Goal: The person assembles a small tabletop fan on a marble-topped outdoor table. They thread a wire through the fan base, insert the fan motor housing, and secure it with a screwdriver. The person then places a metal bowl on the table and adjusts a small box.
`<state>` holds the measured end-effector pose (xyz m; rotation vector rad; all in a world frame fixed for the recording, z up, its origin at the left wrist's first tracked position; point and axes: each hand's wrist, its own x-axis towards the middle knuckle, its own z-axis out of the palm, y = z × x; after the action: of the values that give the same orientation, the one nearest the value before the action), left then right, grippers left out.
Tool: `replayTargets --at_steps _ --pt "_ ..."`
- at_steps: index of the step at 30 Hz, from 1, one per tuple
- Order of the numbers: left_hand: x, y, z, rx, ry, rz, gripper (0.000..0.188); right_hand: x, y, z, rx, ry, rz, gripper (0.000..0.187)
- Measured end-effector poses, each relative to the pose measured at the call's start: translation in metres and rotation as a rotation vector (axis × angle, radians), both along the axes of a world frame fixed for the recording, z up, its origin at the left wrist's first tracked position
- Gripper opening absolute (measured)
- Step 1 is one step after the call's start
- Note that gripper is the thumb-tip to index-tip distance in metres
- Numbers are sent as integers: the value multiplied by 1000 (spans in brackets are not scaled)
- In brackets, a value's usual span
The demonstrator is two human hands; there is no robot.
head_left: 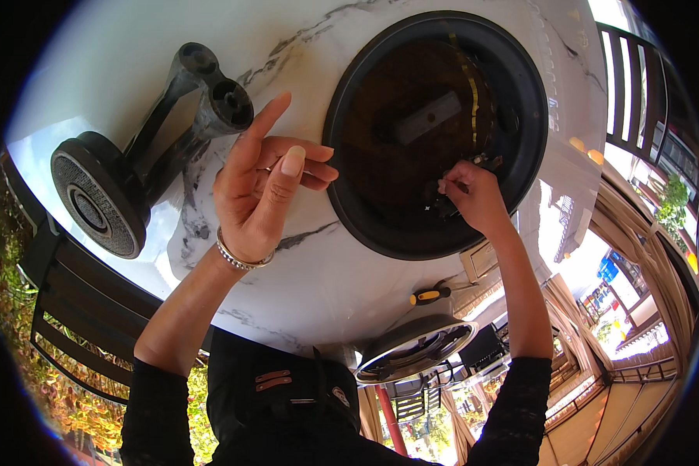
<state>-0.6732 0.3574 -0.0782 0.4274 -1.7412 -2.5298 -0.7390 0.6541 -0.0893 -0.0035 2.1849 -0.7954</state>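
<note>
My left hand [262, 182] is raised over the white marble-patterned table, its fingers apart and holding nothing. My right hand [474, 193] reaches into a large round black basin-like piece [346, 182] at the right. Its thumb and fingers are pinched together beside some small dark bits [445, 203], and what they grip, if anything, is hidden. Inside the round piece lie a grey rectangular block [429, 118] and a curved strip with yellow marks [472, 97] along the right side. The inside surface is dark brown.
On the left lies a black stand with a round base [93, 202] and two open cups [229, 105]. A yellow-and-black screwdriver [429, 296] lies near the table's front edge, close to a shiny rimmed round dish [415, 349]. Dark slatted chairs [93, 311] surround the table.
</note>
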Motion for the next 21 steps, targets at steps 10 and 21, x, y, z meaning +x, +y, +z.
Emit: replayTargets --at_steps 10,21 --pt "23 50 31 -270 -245 -395 23 5 -45 57 -144 -110 -157 7" --pt "29 84 30 -150 -421 -530 15 15 -61 91 -308 -59 -239 6"
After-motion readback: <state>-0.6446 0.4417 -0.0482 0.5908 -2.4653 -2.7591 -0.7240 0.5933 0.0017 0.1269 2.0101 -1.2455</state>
